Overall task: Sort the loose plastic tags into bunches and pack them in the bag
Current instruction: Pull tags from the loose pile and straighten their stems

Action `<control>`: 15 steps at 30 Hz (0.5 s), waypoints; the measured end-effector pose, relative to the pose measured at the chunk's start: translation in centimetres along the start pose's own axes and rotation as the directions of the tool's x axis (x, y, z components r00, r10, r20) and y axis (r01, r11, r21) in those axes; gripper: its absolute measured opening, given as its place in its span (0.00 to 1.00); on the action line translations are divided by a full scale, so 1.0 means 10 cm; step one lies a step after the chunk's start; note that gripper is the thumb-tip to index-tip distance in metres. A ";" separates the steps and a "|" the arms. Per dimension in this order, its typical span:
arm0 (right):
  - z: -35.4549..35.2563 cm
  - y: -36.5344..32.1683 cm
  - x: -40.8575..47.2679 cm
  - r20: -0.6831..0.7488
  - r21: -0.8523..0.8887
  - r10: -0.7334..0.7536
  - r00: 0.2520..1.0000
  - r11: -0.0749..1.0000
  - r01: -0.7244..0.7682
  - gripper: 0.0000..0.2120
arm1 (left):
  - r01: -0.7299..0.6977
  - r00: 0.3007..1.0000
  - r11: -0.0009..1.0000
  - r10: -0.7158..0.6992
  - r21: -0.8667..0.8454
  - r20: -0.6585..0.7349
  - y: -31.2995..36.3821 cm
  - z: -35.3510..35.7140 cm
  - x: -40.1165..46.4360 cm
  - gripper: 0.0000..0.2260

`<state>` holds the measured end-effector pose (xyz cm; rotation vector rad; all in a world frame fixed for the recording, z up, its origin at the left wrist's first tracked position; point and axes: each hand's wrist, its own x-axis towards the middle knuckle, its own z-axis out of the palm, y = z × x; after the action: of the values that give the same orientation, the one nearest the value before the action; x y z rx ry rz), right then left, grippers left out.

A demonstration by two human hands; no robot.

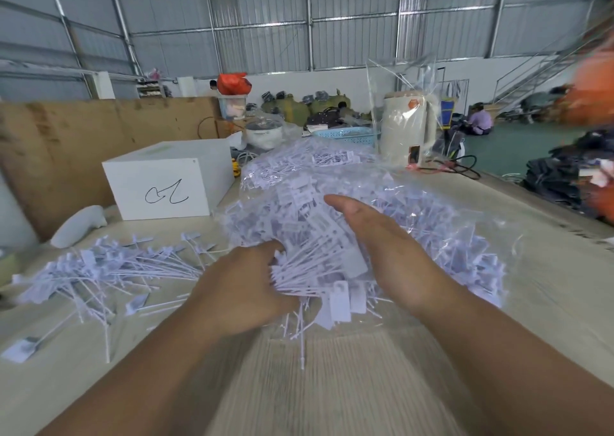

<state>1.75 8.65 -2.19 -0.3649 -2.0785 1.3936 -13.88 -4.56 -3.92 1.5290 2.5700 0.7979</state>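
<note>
A clear plastic bag stuffed with white plastic tags lies across the middle of the table. At its near mouth a bunch of tags sticks out, stems pointing toward me. My left hand grips this bunch at its stem end, fingers curled round it. My right hand lies flat with straight fingers against the bunch's right side and on the bag. A loose pile of tags is spread on the table to the left, with single tags near the front left edge.
A white box with a scribble stands behind the loose pile. A brown board walls the left side. A cream kettle inside another clear bag, a blue basket and cables sit at the back. People sit on the floor far right.
</note>
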 end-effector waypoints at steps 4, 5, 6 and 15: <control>-0.01 0.03 0.03 -0.069 0.036 0.021 0.997 0.999 -0.019 0.19 | -0.025 1.000 0.985 0.027 -0.171 0.006 0.04 0.05 -0.03 0.23; 0.00 0.02 0.03 -0.073 0.065 0.028 0.997 0.998 -0.023 0.20 | -0.024 1.000 0.981 0.025 -0.194 0.004 0.05 0.07 -0.02 0.20; 0.01 0.01 0.03 -0.088 0.100 0.036 0.995 0.995 -0.027 0.22 | -0.009 1.000 0.976 0.007 -0.216 -0.011 0.04 0.07 0.00 0.16; 0.03 0.00 0.00 -0.457 0.196 0.036 0.889 0.979 0.062 0.08 | 0.111 0.966 0.824 -0.220 -0.555 -0.133 0.09 -0.08 0.05 0.12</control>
<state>1.54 8.47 -2.27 -0.5342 -1.5344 1.3437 -13.65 -4.12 -2.74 1.0782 2.2432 1.5488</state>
